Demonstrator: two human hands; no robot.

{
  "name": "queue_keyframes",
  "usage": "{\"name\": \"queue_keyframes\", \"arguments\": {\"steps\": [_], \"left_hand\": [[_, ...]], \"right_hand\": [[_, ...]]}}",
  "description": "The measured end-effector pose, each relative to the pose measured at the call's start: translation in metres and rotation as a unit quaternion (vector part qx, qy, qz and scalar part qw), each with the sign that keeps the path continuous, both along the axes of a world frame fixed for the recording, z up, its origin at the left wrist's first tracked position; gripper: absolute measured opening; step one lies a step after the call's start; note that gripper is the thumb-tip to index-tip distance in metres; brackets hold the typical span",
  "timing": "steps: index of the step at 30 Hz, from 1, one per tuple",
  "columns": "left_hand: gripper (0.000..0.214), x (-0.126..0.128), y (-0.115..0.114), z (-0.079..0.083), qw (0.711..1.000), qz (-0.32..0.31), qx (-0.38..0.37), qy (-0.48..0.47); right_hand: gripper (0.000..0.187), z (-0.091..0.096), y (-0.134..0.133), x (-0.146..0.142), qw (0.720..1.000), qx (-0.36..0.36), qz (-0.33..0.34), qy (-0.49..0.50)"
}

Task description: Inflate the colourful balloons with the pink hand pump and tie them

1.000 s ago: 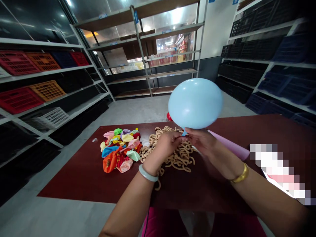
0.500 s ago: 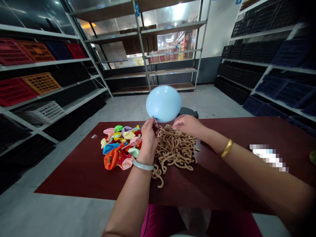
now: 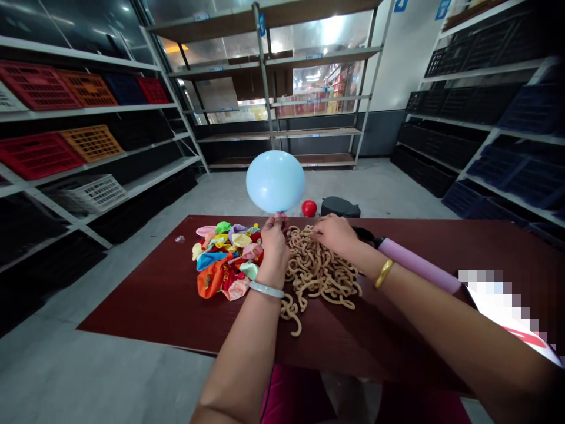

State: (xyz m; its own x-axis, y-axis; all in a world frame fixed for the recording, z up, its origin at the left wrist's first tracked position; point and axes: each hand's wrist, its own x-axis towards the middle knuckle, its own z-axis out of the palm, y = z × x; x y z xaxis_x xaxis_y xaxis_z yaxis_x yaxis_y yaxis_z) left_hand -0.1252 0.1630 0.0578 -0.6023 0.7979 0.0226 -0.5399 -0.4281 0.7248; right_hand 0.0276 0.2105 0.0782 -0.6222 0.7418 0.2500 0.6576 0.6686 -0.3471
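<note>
My left hand (image 3: 274,238) pinches the neck of an inflated light-blue balloon (image 3: 276,181), which stands upright above its fingertips. My right hand (image 3: 333,234) is at the far right edge of a pile of tan, curled cord pieces (image 3: 324,274). Its fingers are bent together and point down into the pile; what lies between them is hidden. Left of my left hand lies a heap of uninflated balloons (image 3: 227,259) in many colours. A few cord pieces (image 3: 291,318) trail out of the pile toward me.
A purple tube with black ends (image 3: 419,265) lies on the dark red table (image 3: 145,300), right of my right hand. Beyond the far edge are a red ball-like thing (image 3: 309,208) and a dark grey object (image 3: 339,206). Shelves with crates (image 3: 90,144) line the room.
The balloon and my left hand have shifted slightly left relative to the table. My right hand has closed over the pile's edge. The view has turned, and the purple tube and red thing now show.
</note>
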Motion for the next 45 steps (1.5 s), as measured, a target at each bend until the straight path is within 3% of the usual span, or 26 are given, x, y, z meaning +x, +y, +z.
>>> {"name": "queue_keyframes", "arguments": {"steps": [3,5,8,12,15,17,19,21,23,25,27,30,33,36,40,45], "left_hand": [[0.025,-0.002,0.002,-0.004,1.0,-0.001,0.004,-0.011],[0.024,-0.002,0.003,-0.005,1.0,0.0,-0.006,-0.016],[0.021,-0.002,0.002,-0.003,1.0,0.012,-0.012,-0.026],[0.021,0.002,-0.002,0.002,0.999,-0.015,0.007,-0.037],[0.024,0.008,-0.005,0.005,0.998,-0.051,0.014,-0.043],[0.026,0.013,-0.007,0.007,0.997,-0.07,0.009,-0.041],[0.028,0.019,-0.01,0.007,0.996,-0.084,-0.001,-0.029],[0.029,0.024,-0.012,0.006,0.996,-0.093,-0.01,0.001],[0.029,0.03,-0.013,0.006,0.994,-0.099,-0.019,0.042],[0.03,0.036,-0.014,0.005,0.991,-0.106,-0.034,0.081],[0.029,0.04,-0.015,0.004,0.985,-0.109,-0.053,0.125],[0.027,0.043,-0.016,0.001,0.964,-0.074,-0.071,0.247],[0.024,0.042,-0.016,-0.004,0.915,0.012,-0.07,0.396],[0.024,0.04,-0.015,-0.009,0.889,0.051,-0.066,0.45],[0.024,0.038,-0.013,-0.012,0.903,0.041,-0.049,0.425],[0.017,0.04,-0.013,-0.007,0.952,0.003,-0.02,0.307]], "right_hand": [[0.036,0.013,0.003,0.01,0.997,-0.049,0.0,0.055],[0.04,0.025,0.002,0.017,0.98,-0.132,0.002,0.146],[0.029,0.044,-0.004,0.026,0.915,-0.26,0.033,0.308],[0.035,0.062,-0.009,0.031,0.829,-0.325,0.095,0.444],[0.04,0.063,-0.01,0.033,0.766,-0.393,0.138,0.49],[0.043,0.06,-0.011,0.034,0.754,-0.42,0.155,0.481],[0.049,0.056,-0.014,0.035,0.785,-0.414,0.16,0.432],[0.054,0.054,-0.017,0.034,0.857,-0.35,0.17,0.338],[0.049,0.054,-0.021,0.031,0.934,-0.215,0.189,0.216],[0.04,0.056,-0.024,0.028,0.976,-0.056,0.191,0.083],[0.035,0.056,-0.026,0.025,0.984,0.058,0.165,-0.029],[0.035,0.051,-0.031,0.021,0.977,0.137,0.121,-0.112],[0.033,0.042,-0.035,0.02,0.973,0.163,0.115,-0.114],[0.03,0.037,-0.037,0.018,0.978,0.144,0.124,-0.091],[0.025,0.036,-0.033,0.017,0.981,0.093,0.164,-0.046],[0.017,0.039,-0.028,0.015,0.98,0.053,0.19,-0.015]]}}
